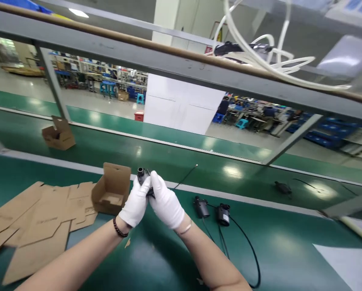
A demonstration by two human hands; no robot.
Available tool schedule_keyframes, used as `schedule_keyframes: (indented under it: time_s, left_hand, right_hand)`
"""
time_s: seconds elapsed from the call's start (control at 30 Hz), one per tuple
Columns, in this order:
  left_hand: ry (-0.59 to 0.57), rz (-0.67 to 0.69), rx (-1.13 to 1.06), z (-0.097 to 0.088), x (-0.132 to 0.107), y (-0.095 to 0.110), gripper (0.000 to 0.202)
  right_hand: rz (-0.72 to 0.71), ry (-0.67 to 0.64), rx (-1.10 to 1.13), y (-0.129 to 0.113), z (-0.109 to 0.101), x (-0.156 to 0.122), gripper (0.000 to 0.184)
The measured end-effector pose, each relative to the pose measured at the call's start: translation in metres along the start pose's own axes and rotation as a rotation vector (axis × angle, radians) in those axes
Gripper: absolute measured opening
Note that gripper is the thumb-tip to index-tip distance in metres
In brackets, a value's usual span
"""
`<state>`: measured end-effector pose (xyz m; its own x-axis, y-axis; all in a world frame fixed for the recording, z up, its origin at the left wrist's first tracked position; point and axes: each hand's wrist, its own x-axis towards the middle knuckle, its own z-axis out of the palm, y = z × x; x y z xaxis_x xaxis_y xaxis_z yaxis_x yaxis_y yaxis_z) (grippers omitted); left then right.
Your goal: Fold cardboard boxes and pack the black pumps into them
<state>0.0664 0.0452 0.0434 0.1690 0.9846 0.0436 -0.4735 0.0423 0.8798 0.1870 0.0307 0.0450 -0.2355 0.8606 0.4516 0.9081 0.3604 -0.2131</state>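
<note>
Green bench [290, 242] across lower view. At left on it, flat cardboard blanks [38, 226]; just beside these, open carton [112, 190]. Right of carton, raised off bench: gloved left hand [135, 204] and right hand [165, 204], both closed around black pump [143, 176]. Near, at right, two spare pumps [201, 207] with cables.

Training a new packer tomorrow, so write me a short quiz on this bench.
1. True or false: the left hand and right hand hold one black pump together.
2. What stands just beside the left hand? A) open box B) tape roll C) scissors
3. How many loose pumps lie on the near table, right of the hands?
Key: 1 true; 2 A; 3 two.
</note>
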Motion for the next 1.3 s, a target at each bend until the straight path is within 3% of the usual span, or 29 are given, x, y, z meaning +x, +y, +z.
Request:
schedule_keyframes:
  time_s: [0.07,0.17,0.27,0.37,0.43,0.5,0.57,0.63,0.73,0.8,0.87,0.93,1.0,1.07,1.13,1.23,1.3]
  left_hand:
    - [0.055,0.023,-0.077,-0.017,-0.004,0.010,0.051]
    - [0.099,0.100,0.120,-0.055,-0.013,0.033,0.059]
    - [0.020,0.105,0.354,-0.083,-0.025,0.052,0.062]
    - [-0.273,0.063,0.410,-0.091,-0.042,0.059,0.089]
    - [-0.355,0.090,0.425,-0.089,-0.053,0.061,0.108]
    - [-0.299,0.114,0.376,-0.090,-0.060,0.066,0.106]
    - [-0.139,0.148,0.185,-0.095,-0.059,0.072,0.089]
    - [0.048,0.169,-0.090,-0.105,-0.052,0.080,0.066]
    - [0.232,0.163,-0.355,-0.121,-0.037,0.089,0.038]
    - [0.276,0.175,-0.260,-0.127,-0.033,0.090,0.044]
    - [0.176,0.161,-0.046,-0.128,-0.035,0.087,0.068]
    - [-0.073,0.092,0.152,-0.126,-0.044,0.082,0.101]
    - [-0.320,0.035,0.273,-0.125,-0.054,0.078,0.125]
    - [-0.418,0.051,0.289,-0.126,-0.062,0.075,0.129]
    - [-0.330,0.122,0.161,-0.128,-0.064,0.075,0.108]
    - [-0.002,0.200,-0.199,-0.135,-0.058,0.078,0.059]
    - [0.177,0.170,-0.388,-0.139,-0.053,0.080,0.039]
  right_hand:
    - [-0.072,-0.003,-0.008,-0.025,-0.016,-0.022,0.060]
    - [-0.234,-0.088,-0.003,-0.034,-0.056,-0.029,0.031]
    - [-0.441,0.091,0.072,-0.037,-0.085,-0.006,0.015]
    - [-0.401,0.231,0.129,-0.048,-0.080,0.029,0.010]
    - [-0.306,0.143,0.189,-0.055,-0.056,0.048,0.013]
    - [-0.260,-0.030,0.243,-0.060,-0.028,0.053,0.019]
    - [-0.269,-0.166,0.226,-0.066,-0.005,0.043,0.024]
    - [-0.354,-0.256,0.155,-0.075,0.005,0.021,0.026]
    - [-0.613,-0.359,0.056,-0.088,-0.007,-0.007,0.024]
    - [-0.723,-0.299,0.025,-0.095,-0.027,-0.008,0.021]
    - [-0.706,-0.134,0.041,-0.099,-0.045,0.009,0.022]
    - [-0.574,-0.001,0.135,-0.097,-0.051,0.038,0.022]
    - [-0.390,0.007,0.300,-0.090,-0.041,0.064,0.021]
    - [-0.250,-0.085,0.449,-0.085,-0.019,0.077,0.021]
    - [-0.211,-0.179,0.482,-0.083,0.007,0.073,0.020]
    - [-0.288,-0.209,0.299,-0.089,0.034,0.047,0.025]
    - [-0.369,-0.166,0.172,-0.094,0.037,0.030,0.029]
